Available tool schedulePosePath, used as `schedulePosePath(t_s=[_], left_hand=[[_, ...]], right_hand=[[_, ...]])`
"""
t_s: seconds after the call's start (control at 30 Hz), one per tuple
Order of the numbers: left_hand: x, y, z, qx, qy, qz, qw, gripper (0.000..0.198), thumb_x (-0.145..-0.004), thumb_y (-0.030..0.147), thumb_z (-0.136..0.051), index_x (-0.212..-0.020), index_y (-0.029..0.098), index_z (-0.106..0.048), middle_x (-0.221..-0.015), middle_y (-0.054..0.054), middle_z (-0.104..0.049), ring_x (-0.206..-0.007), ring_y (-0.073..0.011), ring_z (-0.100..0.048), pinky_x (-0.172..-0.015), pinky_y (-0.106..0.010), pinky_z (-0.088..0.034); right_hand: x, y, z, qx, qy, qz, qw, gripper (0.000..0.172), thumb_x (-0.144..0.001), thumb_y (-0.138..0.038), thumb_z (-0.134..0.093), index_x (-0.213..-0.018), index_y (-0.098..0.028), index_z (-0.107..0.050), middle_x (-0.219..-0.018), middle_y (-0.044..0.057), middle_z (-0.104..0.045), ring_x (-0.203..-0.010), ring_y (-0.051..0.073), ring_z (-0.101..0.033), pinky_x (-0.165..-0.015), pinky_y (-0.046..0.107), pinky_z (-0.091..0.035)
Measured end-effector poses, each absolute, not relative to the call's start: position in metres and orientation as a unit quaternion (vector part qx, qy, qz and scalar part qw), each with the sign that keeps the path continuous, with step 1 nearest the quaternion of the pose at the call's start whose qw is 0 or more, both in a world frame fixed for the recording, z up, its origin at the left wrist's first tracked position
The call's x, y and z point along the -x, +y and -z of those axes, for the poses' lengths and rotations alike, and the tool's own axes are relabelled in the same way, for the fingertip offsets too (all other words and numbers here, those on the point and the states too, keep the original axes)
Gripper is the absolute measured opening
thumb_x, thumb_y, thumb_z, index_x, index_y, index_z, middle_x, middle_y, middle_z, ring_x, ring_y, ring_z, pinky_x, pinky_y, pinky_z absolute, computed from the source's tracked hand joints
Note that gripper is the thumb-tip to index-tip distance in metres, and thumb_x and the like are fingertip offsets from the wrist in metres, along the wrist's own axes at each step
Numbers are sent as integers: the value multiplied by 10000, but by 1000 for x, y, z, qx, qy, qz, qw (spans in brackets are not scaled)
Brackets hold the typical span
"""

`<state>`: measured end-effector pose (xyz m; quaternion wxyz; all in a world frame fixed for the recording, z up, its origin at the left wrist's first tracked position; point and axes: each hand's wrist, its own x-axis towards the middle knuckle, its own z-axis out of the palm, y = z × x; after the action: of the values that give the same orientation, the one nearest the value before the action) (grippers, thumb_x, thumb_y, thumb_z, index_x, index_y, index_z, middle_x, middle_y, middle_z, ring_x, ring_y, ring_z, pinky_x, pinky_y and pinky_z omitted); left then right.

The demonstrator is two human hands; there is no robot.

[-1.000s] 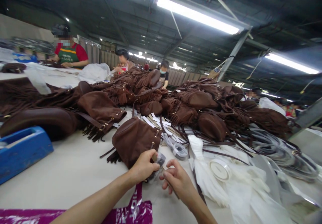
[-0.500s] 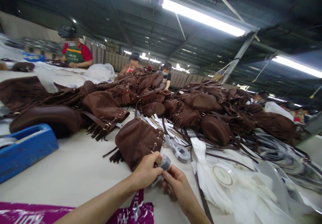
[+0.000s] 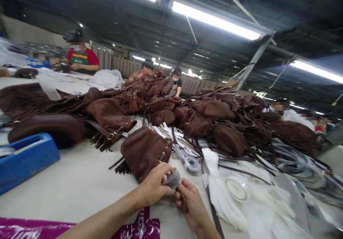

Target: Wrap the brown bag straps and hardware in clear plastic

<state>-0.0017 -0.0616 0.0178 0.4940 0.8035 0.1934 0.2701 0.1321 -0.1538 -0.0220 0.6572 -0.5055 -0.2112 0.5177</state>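
Between my two hands is a small grey bundle (image 3: 173,180) that looks wrapped in clear film. My left hand (image 3: 154,184) has its fingers closed round the bundle's left side. The fingertips of my right hand (image 3: 189,196) are pinched together at its lower right edge; what lies between them is too small to make out. Just behind my left hand a brown fringed bag (image 3: 146,151) lies on the pale table (image 3: 88,181). A coiled grey strap (image 3: 192,164) rests to the right of that bag.
Piled brown bags (image 3: 211,113) span the table's back. A blue tape dispenser (image 3: 29,160) stands left, a purple plastic bag (image 3: 139,226) lies at the front. White wrapping (image 3: 257,199) holds a white roll (image 3: 237,189) at right. Co-workers (image 3: 83,58) are beyond.
The grey bundle has turned and shows more of its rounded side above my fingers. My left hand has shifted slightly left, and my right hand stays pinched at its edge.
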Motion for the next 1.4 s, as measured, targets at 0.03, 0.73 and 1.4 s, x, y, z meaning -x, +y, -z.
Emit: schedulePosePath(t_s=[0.03,0.73,1.4], left_hand=[[1,-61,-18,-804,194,-268,494,297,-597,99,-614,-881,187,-598,-928,-9,-550,-859,-172,-481,-677,-225,-357],[-3,-49,-13,-855,179,-223,433,140,-643,161,-677,-682,174,-543,-785,16,-466,-771,-149,-471,-650,-232,-318],[-9,-61,-10,-708,297,-287,573,112,-639,232,-529,-591,175,-446,-654,34,-423,-590,-109,-392,-545,-237,-284]], right_hand=[[-132,-153,21,499,-205,-526,658,439,-533,-443,-877,-738,-153,-618,-479,-63,-497,-389,39,-379,-365,130,-295],[-125,-151,25,450,-199,-529,691,375,-621,-434,-848,-760,-144,-655,-550,-50,-498,-446,44,-394,-393,143,-336],[-129,-141,16,450,-189,-543,684,408,-583,-417,-868,-757,-131,-633,-526,-60,-505,-423,34,-402,-383,125,-312]])
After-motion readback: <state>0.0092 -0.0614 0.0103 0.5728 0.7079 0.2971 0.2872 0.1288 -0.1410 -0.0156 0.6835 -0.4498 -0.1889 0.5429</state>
